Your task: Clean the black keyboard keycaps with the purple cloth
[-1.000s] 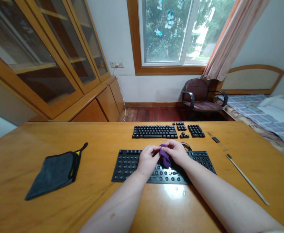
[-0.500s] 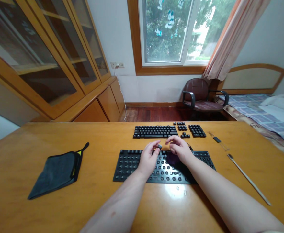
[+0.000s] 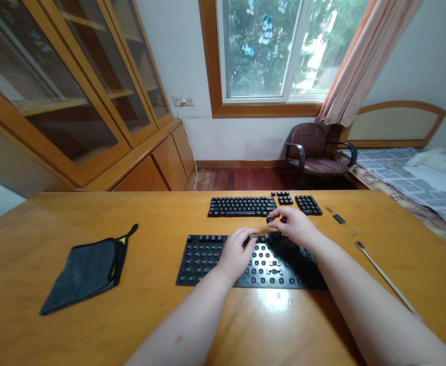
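Observation:
A black keyboard base (image 3: 200,262) lies on the desk, mostly stripped of its keycaps, with a few keycaps left along its top row. Above its middle is my left hand (image 3: 235,254), thumb and fingers apart with nothing between them. My right hand (image 3: 295,223) is raised over the upper edge of the base and pinches a small black keycap (image 3: 269,220) between thumb and fingertips. Beyond both hands, the removed keycaps (image 3: 241,206) are laid out in keyboard order. My right hand and forearm hide part of the base's right side.
On the left lies a folded grey cloth (image 3: 83,269) with a black loop. To the right are a wire keycap puller (image 3: 339,219) and a long thin brush (image 3: 386,279). The wooden desk (image 3: 150,325) has its far edge just behind the keycaps.
The keycap that was in my left hand is now in my right hand. My right hand has moved up and slightly right, and my left fingers have let go.

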### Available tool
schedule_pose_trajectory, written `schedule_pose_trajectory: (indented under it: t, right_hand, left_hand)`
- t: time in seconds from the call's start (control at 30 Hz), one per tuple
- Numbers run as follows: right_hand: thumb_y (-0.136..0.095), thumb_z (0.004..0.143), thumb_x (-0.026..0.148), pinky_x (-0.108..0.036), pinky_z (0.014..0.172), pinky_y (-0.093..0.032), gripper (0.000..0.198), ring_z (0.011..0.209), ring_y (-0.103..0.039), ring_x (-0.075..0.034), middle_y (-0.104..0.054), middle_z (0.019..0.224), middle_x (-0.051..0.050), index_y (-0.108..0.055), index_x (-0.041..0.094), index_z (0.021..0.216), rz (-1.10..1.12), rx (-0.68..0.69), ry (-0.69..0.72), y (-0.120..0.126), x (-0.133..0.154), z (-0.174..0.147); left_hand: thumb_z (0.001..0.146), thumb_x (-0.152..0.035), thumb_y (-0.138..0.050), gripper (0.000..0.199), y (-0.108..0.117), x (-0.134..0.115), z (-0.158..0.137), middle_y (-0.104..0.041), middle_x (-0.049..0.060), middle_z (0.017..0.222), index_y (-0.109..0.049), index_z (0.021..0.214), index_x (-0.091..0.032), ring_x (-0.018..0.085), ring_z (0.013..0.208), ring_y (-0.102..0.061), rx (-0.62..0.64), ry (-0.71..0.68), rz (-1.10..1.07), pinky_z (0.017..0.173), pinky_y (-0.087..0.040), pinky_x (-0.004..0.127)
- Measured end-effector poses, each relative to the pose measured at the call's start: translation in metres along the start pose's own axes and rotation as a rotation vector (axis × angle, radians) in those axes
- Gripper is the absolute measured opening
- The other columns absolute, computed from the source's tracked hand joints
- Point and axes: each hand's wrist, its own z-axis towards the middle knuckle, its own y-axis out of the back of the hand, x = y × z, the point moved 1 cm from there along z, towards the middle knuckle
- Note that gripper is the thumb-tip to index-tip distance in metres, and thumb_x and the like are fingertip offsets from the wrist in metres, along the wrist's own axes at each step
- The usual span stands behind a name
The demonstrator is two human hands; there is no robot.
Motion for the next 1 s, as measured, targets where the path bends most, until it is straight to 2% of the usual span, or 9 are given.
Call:
schedule_pose_trajectory:
  t: [0.1, 0.2, 0.37, 0.7, 1.0]
  right_hand:
    - [-0.064, 0.072, 0.027, -0.026, 0.065, -0.047, 0.019, 0.071, -0.062, -0.017, -0.07, 0.081, -0.004, -0.069, 0.017, 0.087, 0.033, 0.132, -0.141, 0.003, -0.014, 0.005]
    - [-0.064, 0.071, 0.027, -0.026, 0.068, -0.047, 0.018, 0.072, -0.063, -0.018, -0.071, 0.08, -0.004, -0.07, 0.016, 0.084, 0.041, 0.271, -0.136, -0.002, -0.019, 0.005]
    - [-0.062, 0.073, 0.029, -0.027, 0.073, -0.047, 0.02, 0.077, -0.064, -0.019, -0.072, 0.082, -0.004, -0.071, 0.016, 0.085, 0.065, 0.373, -0.109, -0.01, -0.018, 0.005]
    - [-0.064, 0.07, 0.028, -0.026, 0.068, -0.047, 0.018, 0.07, -0.064, -0.017, -0.072, 0.077, -0.004, -0.071, 0.016, 0.082, 0.003, 0.386, -0.115, -0.017, -0.028, 0.006]
    - [-0.065, 0.068, 0.027, -0.024, 0.062, -0.045, 0.015, 0.067, -0.063, -0.016, -0.071, 0.074, -0.002, -0.071, 0.019, 0.08, -0.126, 0.361, -0.111, -0.021, -0.021, 0.003]
  left_hand:
    - [0.083, -0.018, -0.048, 0.021, 0.0, -0.007, 0.001, -0.066, 0.005, 0.097, -0.064, 0.096, -0.021, 0.019, 0.095, -0.057, 0.107, -0.077, 0.078, 0.088, -0.044, 0.036]
    - [0.083, -0.017, -0.048, 0.021, -0.001, -0.009, 0.001, -0.066, 0.004, 0.095, -0.065, 0.094, -0.022, 0.018, 0.092, -0.058, 0.135, -0.097, 0.114, 0.088, -0.044, 0.036]
    - [0.083, -0.016, -0.048, 0.021, -0.001, -0.007, 0.002, -0.067, 0.003, 0.093, -0.065, 0.093, -0.022, 0.018, 0.09, -0.058, 0.123, -0.059, 0.116, 0.086, -0.045, 0.034]
    - [0.082, -0.016, -0.049, 0.019, -0.002, -0.006, 0.003, -0.067, 0.003, 0.09, -0.066, 0.089, -0.022, 0.017, 0.088, -0.059, 0.11, -0.022, 0.099, 0.083, -0.046, 0.032]
    - [0.082, -0.017, -0.049, 0.019, -0.002, -0.003, 0.003, -0.067, 0.002, 0.09, -0.066, 0.089, -0.022, 0.017, 0.089, -0.059, 0.106, -0.017, 0.095, 0.084, -0.045, 0.032]
